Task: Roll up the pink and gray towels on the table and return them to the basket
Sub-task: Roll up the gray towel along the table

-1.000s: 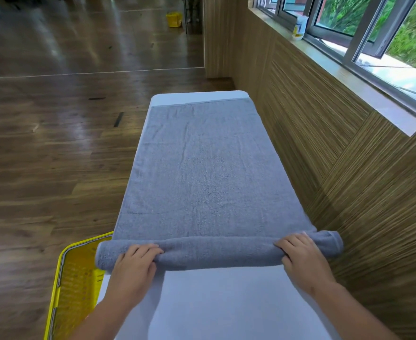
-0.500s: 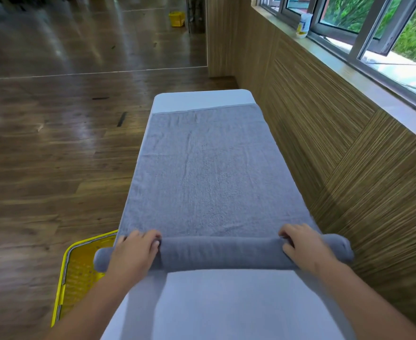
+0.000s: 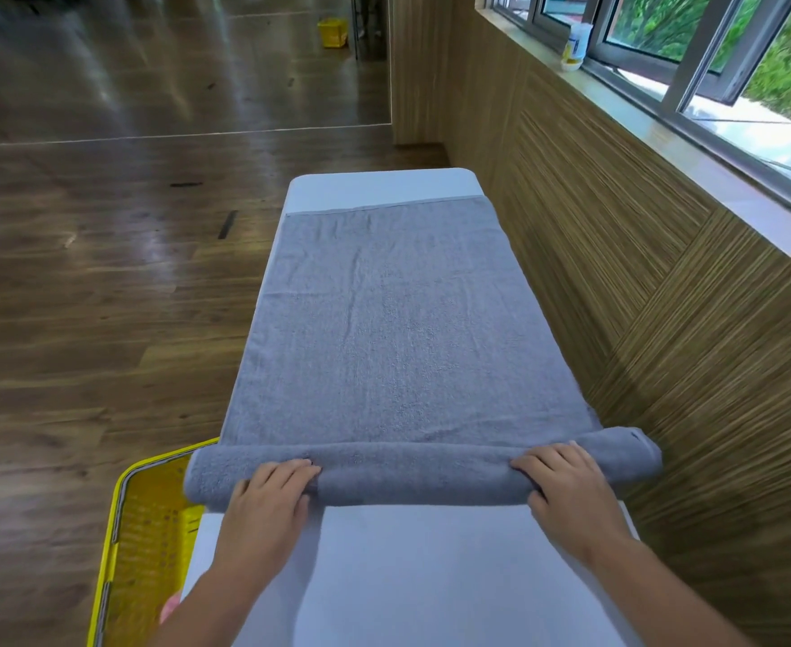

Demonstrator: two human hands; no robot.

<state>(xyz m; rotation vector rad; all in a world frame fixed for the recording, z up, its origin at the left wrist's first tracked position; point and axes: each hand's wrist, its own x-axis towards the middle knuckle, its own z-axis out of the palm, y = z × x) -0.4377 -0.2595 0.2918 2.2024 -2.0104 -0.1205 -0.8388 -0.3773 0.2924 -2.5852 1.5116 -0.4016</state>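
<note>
Gray towel (image 3: 386, 319) is clasped at its roll by left grip (image 3: 263, 502) and right grip (image 3: 566, 488); even, tight rolling is advised.

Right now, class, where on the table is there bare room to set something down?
Bare patches on the table: its near end, up to the towel roll, and a narrow strip beyond the towel's far edge. Between, the towel covers the full width; left hand and right hand grip the roll.

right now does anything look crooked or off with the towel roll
Nothing spilled or damaged. The gray towel lies flat and square on the table, but its roll sticks out past both table sides, the left end hanging over the yellow basket.
</note>
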